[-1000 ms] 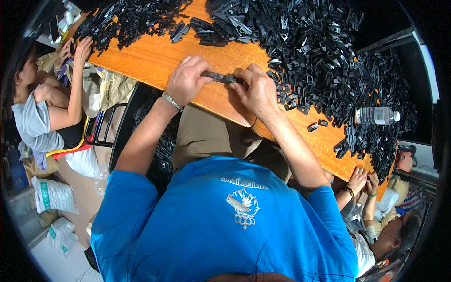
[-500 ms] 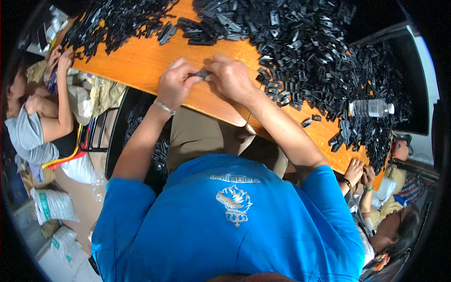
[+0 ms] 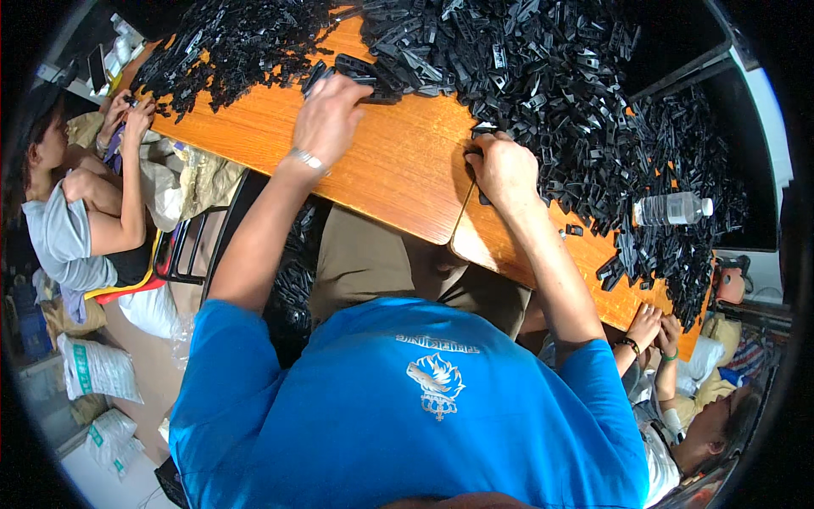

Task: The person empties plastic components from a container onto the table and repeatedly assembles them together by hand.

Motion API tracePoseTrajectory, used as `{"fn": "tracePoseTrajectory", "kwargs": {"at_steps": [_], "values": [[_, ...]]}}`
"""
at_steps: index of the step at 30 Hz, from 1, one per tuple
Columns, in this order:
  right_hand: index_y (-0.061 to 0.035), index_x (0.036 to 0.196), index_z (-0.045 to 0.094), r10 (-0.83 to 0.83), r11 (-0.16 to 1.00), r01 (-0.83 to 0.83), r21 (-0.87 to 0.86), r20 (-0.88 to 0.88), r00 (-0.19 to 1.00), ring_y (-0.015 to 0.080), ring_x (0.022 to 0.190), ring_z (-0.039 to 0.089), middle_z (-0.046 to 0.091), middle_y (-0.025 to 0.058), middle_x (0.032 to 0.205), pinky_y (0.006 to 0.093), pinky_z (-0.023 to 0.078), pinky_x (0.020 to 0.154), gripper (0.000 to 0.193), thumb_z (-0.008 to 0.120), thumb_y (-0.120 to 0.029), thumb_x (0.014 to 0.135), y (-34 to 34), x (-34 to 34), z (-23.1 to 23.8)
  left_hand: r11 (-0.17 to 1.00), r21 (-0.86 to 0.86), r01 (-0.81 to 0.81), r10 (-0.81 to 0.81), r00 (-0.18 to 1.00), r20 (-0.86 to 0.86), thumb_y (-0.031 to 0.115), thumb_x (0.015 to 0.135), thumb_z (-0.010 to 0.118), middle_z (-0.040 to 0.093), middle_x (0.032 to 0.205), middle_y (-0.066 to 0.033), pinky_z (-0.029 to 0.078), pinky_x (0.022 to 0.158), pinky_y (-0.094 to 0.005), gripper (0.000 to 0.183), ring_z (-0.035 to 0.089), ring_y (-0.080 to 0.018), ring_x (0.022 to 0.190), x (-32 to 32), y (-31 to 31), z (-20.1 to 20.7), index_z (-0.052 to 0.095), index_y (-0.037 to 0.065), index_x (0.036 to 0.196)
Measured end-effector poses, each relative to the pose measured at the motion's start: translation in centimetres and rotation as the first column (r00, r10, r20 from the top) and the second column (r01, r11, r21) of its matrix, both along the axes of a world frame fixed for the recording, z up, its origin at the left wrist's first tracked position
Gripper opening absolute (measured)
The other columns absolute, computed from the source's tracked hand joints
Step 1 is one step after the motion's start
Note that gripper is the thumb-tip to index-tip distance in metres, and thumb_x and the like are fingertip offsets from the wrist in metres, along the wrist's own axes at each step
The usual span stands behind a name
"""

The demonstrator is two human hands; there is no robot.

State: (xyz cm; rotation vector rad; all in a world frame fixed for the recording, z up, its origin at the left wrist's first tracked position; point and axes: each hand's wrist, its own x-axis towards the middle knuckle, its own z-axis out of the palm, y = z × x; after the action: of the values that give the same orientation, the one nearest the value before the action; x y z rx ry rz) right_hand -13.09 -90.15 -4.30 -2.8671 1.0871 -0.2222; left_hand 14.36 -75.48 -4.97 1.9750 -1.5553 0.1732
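My left hand (image 3: 326, 120) reaches over the far side of the wooden table (image 3: 407, 161), beside a small group of black plastic pieces (image 3: 373, 81). Its thumb stands out to the right and its fingertips, slightly blurred, are over the pieces; I see nothing held in it. At the near-left edge of the large heap of black plastic parts (image 3: 543, 93), my right hand (image 3: 506, 174) is closed with bent fingers on a small black plastic piece (image 3: 471, 154), mostly hidden by the hand.
A second heap of thinner black parts (image 3: 237, 51) covers the table's far left. A clear plastic bottle (image 3: 670, 209) lies on the right heap. Co-workers sit at left and right, with their hands (image 3: 127, 119) at the table edges. White sacks (image 3: 97, 369) lie at left.
My hands, together over the table around a small black piece before, have parted. The left has moved away to the small group of pieces, the right to the edge of the large heap.
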Motion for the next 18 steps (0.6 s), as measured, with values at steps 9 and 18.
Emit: {"fn": "tracePoseTrajectory", "kwargs": {"at_steps": [9, 18], "values": [[-0.0068, 0.116, 0.075, 0.165, 0.977, -0.193, 0.091, 0.253, 0.953, 0.0383, 0.1, 0.072, 0.068, 0.0156, 0.11, 0.047, 0.06, 0.085, 0.034, 0.083, -0.011, 0.084, 0.4, 0.9, -0.1, 0.997, 0.046, -0.059, 0.06, 0.998, -0.026, 0.013, 0.089, 0.082, 0.07, 0.105, -0.0121, 0.055, 0.09, -0.0453, 0.028, 0.067, -0.035, 0.104, -0.1, -2.7, -3.2, 0.075, 0.005, 0.114], [-0.0011, 0.109, 0.074, 0.268, 0.944, -0.299, 0.14, 0.205, 0.941, 0.038, 0.113, 0.068, 0.069, 0.0175, 0.116, 0.0458, 0.059, 0.095, 0.026, 0.08, -0.007, 0.083, 0.8, -2.2, 0.1, 0.992, 0.123, -0.043, 0.065, 0.981, -0.182, 0.016, 0.097, 0.074, 0.068, 0.103, -0.0156, 0.054, 0.086, -0.0463, 0.021, 0.067, -0.0357, 0.101, -2.0, 0.3, -1.6, 0.079, 0.007, 0.115]]}}
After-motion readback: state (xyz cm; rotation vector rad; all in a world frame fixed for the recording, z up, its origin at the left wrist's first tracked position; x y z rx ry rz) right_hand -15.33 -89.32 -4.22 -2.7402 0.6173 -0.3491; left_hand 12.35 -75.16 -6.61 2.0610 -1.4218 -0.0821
